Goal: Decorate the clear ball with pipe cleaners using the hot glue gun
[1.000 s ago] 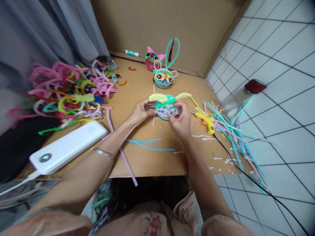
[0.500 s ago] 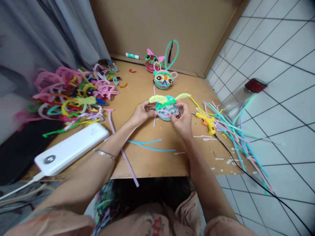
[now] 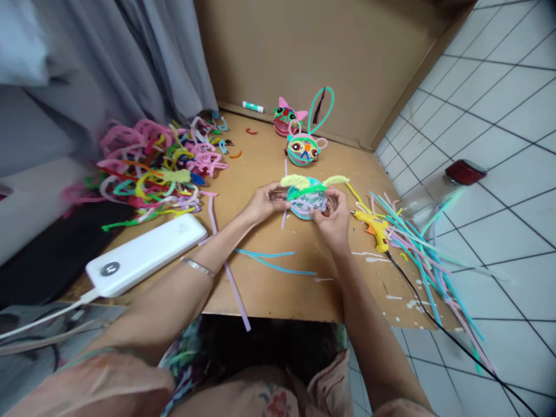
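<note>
Between both hands is a round pipe-cleaner ball ornament (image 3: pixel 306 200), its frame teal and green with a see-through middle and two pale yellow ear shapes on top. My left hand (image 3: pixel 270 201) grips its left side, fingers closed against the rim. From the right, my right hand (image 3: pixel 333 217) pinches the lower right edge with thumb and fingers. A lilac strip crosses the ball's front. Behind it stand a finished-looking teal animal-face ball (image 3: pixel 303 149) and a red one with pink ears (image 3: pixel 285 119).
A yellow glue gun (image 3: pixel 374 229) lies right of my right hand, its black cord trailing off the table. Loose pipe cleaners (image 3: pixel 417 249) spread beside it. At left are a tangled colourful pile (image 3: pixel 165 162) and a white power bank (image 3: pixel 147 255). Blue pipe cleaners (image 3: pixel 278 263) lie in front.
The whole view has shifted, so everything appears farther right and slightly lower. Both hands keep their hold on the ball, with hardly any change in its pose.
</note>
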The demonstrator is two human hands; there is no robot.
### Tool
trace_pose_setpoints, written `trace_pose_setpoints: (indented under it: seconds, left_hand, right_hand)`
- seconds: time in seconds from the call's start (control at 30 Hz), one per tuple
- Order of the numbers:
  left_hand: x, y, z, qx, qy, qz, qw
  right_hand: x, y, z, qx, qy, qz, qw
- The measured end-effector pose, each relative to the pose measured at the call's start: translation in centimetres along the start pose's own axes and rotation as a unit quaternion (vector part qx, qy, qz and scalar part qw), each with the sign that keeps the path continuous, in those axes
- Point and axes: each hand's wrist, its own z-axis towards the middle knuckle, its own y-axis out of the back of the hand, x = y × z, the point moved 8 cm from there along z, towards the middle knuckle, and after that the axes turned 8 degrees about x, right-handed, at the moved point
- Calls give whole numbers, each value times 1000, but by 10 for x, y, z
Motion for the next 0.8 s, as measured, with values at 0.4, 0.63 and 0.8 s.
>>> trace_pose_setpoints:
  seconds: [0.4,0.63,0.8]
  left_hand:
    - [3,0,-1,2,21,-45,999]
    - [1,-2,-1,6,26,-85,996]
    - [1,0,-1,-5,34,-81,996]
  right_hand:
    - [-6,-3,23,-36,-38,-81,995]
    - [14,-8,21,-63,-32,-108,992]
    - [13,-8,15,-78,-35,-94,992]
